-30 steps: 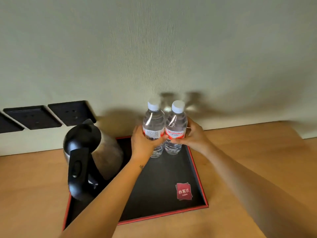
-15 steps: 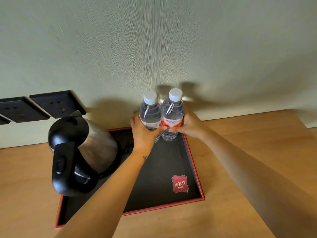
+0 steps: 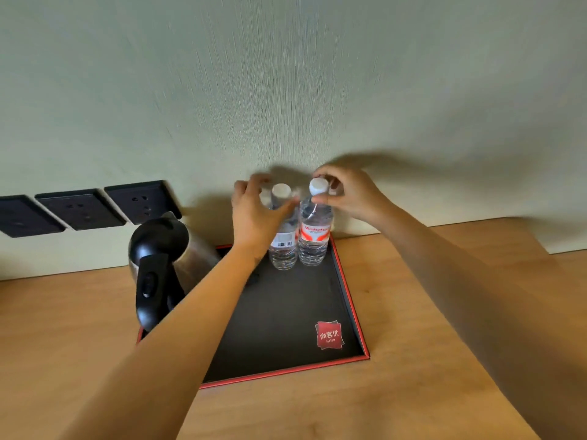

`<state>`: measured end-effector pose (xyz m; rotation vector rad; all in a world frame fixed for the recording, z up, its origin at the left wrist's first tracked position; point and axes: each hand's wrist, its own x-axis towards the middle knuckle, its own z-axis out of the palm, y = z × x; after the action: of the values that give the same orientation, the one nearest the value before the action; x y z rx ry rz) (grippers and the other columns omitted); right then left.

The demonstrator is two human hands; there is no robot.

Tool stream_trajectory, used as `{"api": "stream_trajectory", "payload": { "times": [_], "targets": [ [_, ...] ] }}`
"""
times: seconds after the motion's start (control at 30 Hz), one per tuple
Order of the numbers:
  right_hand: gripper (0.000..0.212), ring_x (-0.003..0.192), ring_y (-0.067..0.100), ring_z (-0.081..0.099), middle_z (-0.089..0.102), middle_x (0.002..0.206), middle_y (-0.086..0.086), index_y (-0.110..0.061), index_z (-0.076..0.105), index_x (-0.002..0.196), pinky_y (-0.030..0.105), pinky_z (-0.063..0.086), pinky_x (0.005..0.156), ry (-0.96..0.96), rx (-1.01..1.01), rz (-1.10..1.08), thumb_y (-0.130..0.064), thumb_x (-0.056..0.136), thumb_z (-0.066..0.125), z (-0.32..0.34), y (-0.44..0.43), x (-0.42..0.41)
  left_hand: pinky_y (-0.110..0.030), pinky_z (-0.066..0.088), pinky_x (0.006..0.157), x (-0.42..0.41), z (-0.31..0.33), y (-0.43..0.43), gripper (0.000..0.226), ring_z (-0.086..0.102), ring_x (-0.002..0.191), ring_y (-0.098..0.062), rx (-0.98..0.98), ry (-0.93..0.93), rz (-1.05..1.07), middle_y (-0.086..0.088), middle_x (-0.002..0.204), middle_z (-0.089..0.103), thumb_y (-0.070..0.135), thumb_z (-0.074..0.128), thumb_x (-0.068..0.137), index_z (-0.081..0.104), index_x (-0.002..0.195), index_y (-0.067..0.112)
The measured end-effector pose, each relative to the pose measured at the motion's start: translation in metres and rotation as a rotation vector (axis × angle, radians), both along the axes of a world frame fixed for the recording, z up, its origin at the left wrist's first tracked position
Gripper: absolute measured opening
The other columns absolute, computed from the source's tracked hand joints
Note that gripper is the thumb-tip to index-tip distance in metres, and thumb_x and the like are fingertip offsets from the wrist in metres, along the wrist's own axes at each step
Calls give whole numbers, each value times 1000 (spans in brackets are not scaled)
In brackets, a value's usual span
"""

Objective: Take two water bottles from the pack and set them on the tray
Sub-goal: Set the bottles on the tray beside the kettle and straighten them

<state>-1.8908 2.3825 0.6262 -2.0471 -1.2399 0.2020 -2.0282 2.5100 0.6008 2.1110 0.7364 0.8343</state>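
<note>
On the desk [image 3: 428,312], both bottles stand upright, touching, at the far right corner of the tray [image 3: 351,300], the left hand [image 3: 254,214] loosely cupping the left bottle [image 3: 283,246] and the right hand [image 3: 346,193] pinching the cap of the right bottle [image 3: 314,239]; placement appears complete, so release comes next.

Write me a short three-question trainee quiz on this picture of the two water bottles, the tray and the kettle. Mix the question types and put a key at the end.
1. True or false: both bottles stand upright on the tray.
2. Multiple choice: what does the right hand touch? A) the kettle B) the cap of the right bottle C) a wall socket
3. Fill in: the kettle stands on the ____ side of the tray.

Key
1. True. The left bottle and the right bottle stand side by side at the far right corner.
2. B. Its fingers pinch the white cap; the left hand is at the left bottle's neck.
3. Left.
</note>
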Motion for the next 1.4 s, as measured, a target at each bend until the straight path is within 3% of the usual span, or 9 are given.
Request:
{"api": "stream_trajectory", "payload": {
  "times": [0.13, 0.43, 0.57, 0.73, 0.87, 0.97, 1.07, 1.23, 1.4],
  "targets": [
    [34, 81, 19, 56, 68, 98, 12, -10, 62, 101, 35, 46, 72, -120, -116, 19, -17, 71, 76, 13, 9, -1, -20, 32, 62, 6, 26, 7, 39, 51, 72, -19, 79, 186, -18, -13, 88, 67, 36, 77, 71, 63, 93, 7],
    [43, 75, 18, 50, 66, 90, 18, 0, 62, 93, 27, 36, 65, -206, -197, -53, -27, 65, 80, 20, 11, -4, -31, 36, 74, 7, 39, 14, 36, 58, 98, -35, 218, 435, -198, -22, 104, 62, 24, 67, 81, 65, 112, 5],
    [43, 66, 24, 50, 53, 72, 8, -2, 58, 85, 29, 33, 58, -217, -179, -102, -35, 67, 79, 20, 7, -10, -22, 28, 67, 1, 43, 19, 23, 48, 85, -24, 185, 415, -308, -12, 90, 52, 5, 60, 80, 68, 102, 7],
    [42, 63, 23, 46, 49, 70, 8, -7, 50, 78, 29, 31, 54, -239, -194, -124, -38, 69, 76, 22, 9, -16, -22, 34, 81, -5, 44, 20, 32, 56, 103, -31, 187, 372, -384, -20, 112, 63, -4, 54, 83, 64, 112, 5],
    [39, 68, 22, 45, 48, 76, 6, -8, 51, 85, 29, 33, 57, -236, -242, -85, -38, 73, 73, 22, 10, -16, -27, 40, 87, -5, 45, 19, 34, 56, 108, -31, 119, 374, -375, -17, 116, 62, 10, 64, 83, 63, 116, 9],
    [40, 73, 22, 49, 52, 82, 9, -1, 54, 94, 30, 35, 61, -194, -252, -36, -32, 76, 72, 23, 8, -15, -25, 36, 77, -4, 43, 16, 40, 58, 103, -30, 154, 392, -275, -16, 111, 64, 25, 73, 76, 65, 111, 8],
    [34, 85, 25, 55, 63, 99, 16, -1, 56, 103, 27, 34, 66, -217, -316, 59, -21, 79, 70, 27, 8, -12, -25, 35, 73, -1, 41, 15, 35, 59, 99, -31, 159, 372, -217, -18, 108, 66, 23, 74, 75, 66, 105, 5],
    [28, 109, 27, 52, 60, 116, 14, -7, 59, 101, 41, 45, 90, -83, -352, 187, 9, 78, 59, 34, 7, -17, -31, 41, 78, 1, 41, 16, 37, 59, 102, -33, 198, 407, -220, -17, 111, 66, 22, 73, 76, 65, 108, 6],
    [39, 102, 26, 53, 58, 114, 12, -8, 54, 107, 35, 42, 79, -196, -331, 91, -24, 76, 71, 31, 8, -20, -27, 36, 75, 1, 40, 15, 36, 57, 104, -34, 221, 417, -213, -19, 112, 63, 21, 71, 77, 65, 109, 6]
  ]
}}
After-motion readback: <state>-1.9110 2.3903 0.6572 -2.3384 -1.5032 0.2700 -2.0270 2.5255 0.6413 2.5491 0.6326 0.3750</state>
